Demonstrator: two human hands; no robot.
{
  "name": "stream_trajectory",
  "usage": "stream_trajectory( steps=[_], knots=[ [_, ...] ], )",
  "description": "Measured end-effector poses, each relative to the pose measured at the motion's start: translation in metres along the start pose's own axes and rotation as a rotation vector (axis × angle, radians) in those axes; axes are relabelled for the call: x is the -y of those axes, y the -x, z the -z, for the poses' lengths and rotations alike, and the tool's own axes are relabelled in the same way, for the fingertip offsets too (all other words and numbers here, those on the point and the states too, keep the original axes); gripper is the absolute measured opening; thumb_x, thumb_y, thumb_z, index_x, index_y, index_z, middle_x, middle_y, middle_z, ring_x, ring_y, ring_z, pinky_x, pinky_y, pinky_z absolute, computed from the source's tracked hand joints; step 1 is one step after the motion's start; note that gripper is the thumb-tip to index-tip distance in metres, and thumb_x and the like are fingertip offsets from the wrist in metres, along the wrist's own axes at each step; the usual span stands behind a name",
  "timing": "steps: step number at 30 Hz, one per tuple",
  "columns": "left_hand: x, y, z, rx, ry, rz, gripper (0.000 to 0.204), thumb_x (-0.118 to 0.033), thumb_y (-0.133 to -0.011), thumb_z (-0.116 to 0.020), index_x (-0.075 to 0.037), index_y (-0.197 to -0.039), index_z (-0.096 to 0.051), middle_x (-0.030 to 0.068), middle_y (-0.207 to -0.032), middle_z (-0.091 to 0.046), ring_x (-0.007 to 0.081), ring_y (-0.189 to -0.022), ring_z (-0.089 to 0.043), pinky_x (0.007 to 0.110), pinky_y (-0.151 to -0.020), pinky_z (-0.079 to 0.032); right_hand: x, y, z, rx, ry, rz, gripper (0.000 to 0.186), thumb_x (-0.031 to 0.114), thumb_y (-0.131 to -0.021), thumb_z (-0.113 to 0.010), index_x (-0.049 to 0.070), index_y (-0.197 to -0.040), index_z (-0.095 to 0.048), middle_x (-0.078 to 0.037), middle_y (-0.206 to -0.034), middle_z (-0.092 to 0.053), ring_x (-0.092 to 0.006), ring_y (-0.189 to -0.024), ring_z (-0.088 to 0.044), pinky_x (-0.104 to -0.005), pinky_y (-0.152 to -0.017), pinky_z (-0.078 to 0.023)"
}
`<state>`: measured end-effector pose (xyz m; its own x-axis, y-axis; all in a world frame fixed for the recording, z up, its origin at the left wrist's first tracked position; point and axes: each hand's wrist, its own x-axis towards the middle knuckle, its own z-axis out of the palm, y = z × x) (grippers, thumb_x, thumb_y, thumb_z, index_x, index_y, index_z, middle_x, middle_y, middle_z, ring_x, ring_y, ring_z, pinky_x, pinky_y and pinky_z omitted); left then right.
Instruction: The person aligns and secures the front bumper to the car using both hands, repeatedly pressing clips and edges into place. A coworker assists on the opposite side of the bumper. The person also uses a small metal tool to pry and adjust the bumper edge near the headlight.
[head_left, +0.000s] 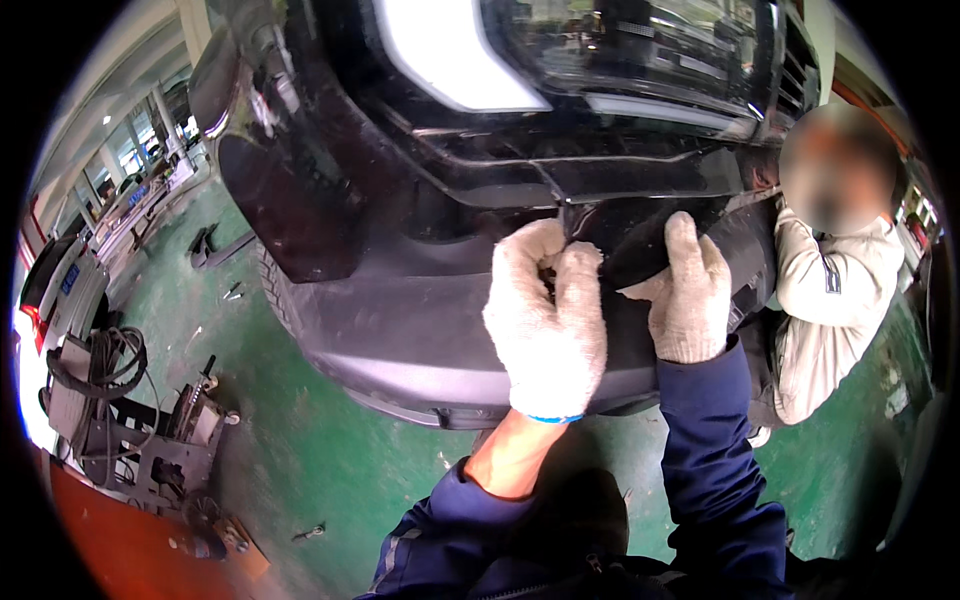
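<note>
In white knitted gloves, both my hands are at the black front bumper (400,340) of a vehicle, below a lit lamp (445,65) and a glossy black trim strip (490,175). My left hand (545,315) has curled fingers at a vertical seam in the trim; what they grip is hidden. My right hand (690,300) rests on a dark panel piece right of it, fingers upward and thumb apart, pointing left.
A co-worker (830,300) in a light jacket leans at the bumper's right. At left are a wheeled tool cart with coiled hoses (110,380), a red surface (100,530), a dark piece on the green floor (205,250) and another car (50,300).
</note>
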<state>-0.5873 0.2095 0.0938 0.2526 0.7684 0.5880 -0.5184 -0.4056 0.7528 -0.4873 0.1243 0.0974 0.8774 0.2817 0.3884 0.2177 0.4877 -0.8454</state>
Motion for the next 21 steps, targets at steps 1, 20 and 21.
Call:
stream_trajectory(
  steps=[1,20,21],
  knots=[
    [0.001,0.001,-0.002,-0.005,0.025,0.013,0.019,-0.005,-0.092,-0.068,0.0,-0.109,-0.064,0.0095,-0.084,-0.069,0.0126,-0.072,-0.061,0.029,-0.069,-0.052,-0.002,-0.002,0.006,0.008,0.003,-0.001,0.036,0.03,-0.103,-0.06,-0.006,-0.106,-0.062,-0.015,-0.093,-0.072,-0.0214,-0.073,-0.072,-0.0321,-0.06,-0.063],
    [-0.009,0.001,-0.02,-0.086,0.076,0.085,0.016,-0.002,-0.092,-0.066,0.004,-0.107,-0.064,0.0075,-0.086,-0.066,0.0095,-0.076,-0.057,0.025,-0.072,-0.049,0.01,-0.006,0.006,-0.027,-0.047,-0.007,0.039,0.032,-0.105,-0.058,-0.007,-0.106,-0.062,-0.015,-0.088,-0.072,-0.0222,-0.063,-0.071,-0.0336,-0.052,-0.062],
    [-0.008,0.001,-0.02,-0.088,0.065,0.076,0.016,-0.004,-0.092,-0.066,0.003,-0.107,-0.064,0.0104,-0.086,-0.068,0.0116,-0.077,-0.059,0.028,-0.074,-0.051,0.01,-0.006,0.004,-0.032,-0.059,-0.008,0.04,0.033,-0.105,-0.058,-0.007,-0.106,-0.062,-0.016,-0.088,-0.072,-0.0222,-0.062,-0.07,-0.0337,-0.052,-0.062]
  ],
)
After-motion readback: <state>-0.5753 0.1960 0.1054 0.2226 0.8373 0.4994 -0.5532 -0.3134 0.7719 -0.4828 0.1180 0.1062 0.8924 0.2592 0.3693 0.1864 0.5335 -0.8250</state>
